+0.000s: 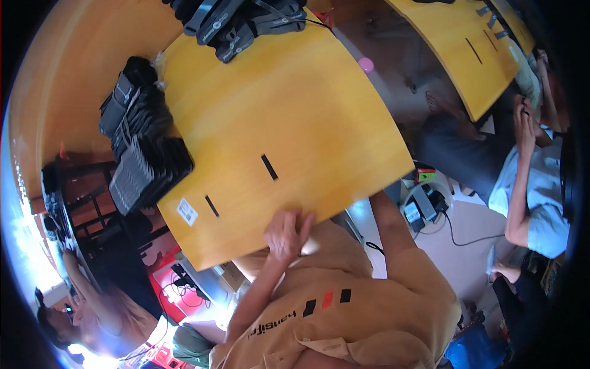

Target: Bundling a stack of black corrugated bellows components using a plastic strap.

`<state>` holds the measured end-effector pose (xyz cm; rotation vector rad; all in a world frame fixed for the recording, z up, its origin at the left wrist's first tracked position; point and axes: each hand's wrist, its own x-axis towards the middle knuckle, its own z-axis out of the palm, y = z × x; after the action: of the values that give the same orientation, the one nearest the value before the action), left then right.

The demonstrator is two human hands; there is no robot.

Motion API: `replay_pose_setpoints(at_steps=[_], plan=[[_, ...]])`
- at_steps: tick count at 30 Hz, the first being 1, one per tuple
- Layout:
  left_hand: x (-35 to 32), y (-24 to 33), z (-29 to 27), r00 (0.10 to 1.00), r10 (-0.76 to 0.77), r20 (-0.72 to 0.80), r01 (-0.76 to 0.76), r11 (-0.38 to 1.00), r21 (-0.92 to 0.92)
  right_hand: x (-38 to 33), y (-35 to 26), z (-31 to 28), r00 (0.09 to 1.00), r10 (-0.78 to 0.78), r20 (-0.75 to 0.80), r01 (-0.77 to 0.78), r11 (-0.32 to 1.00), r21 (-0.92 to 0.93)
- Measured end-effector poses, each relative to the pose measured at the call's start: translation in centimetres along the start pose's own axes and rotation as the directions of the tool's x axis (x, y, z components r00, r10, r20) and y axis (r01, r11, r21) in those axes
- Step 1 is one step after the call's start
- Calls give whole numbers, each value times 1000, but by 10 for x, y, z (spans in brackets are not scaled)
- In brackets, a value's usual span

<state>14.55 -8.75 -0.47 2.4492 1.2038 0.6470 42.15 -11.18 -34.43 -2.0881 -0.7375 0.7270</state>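
My left hand (286, 235) rests at the near edge of a yellow wooden table (295, 111). Its fingers are apart and slightly bent, and I see nothing held in them. A small pale blur shows just beside the fingers. My right forearm (390, 224) reaches forward beneath the table's near right edge, which hides the hand. Two short dark strips, a longer one (269, 166) and a thinner one (212, 206), mark the tabletop beyond my left hand. A white printed label (187, 211) sticks near the left edge.
Stacked black flat pieces (150, 172) line the table's left side; more black strap-like items (239, 27) lie at the far end. A second yellow table (461, 49) stands far right. People sit at right and lower left. A pink ball (366, 64) and cables lie beyond the right edge.
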Motion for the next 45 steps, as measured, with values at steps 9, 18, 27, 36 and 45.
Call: replay_pose_setpoints(at_steps=[9,18,27,36,45], plan=[[2,-1,-5,988,-12,152,-1,996,87,83,-15,97,969,87,231,-110,990,89],[-2,-9,-3,986,-5,164,-5,998,58,112,-4,149,894,162,417,-235,963,130],[7,-2,-6,985,-13,172,11,1000,10,126,4,106,815,228,533,-310,948,68],[-3,-7,-4,991,48,128,-57,997,61,105,-15,-46,784,305,540,-325,944,-61],[-1,1,-2,998,57,-11,-57,998,27,15,-71,-142,700,363,615,-325,929,-178]])
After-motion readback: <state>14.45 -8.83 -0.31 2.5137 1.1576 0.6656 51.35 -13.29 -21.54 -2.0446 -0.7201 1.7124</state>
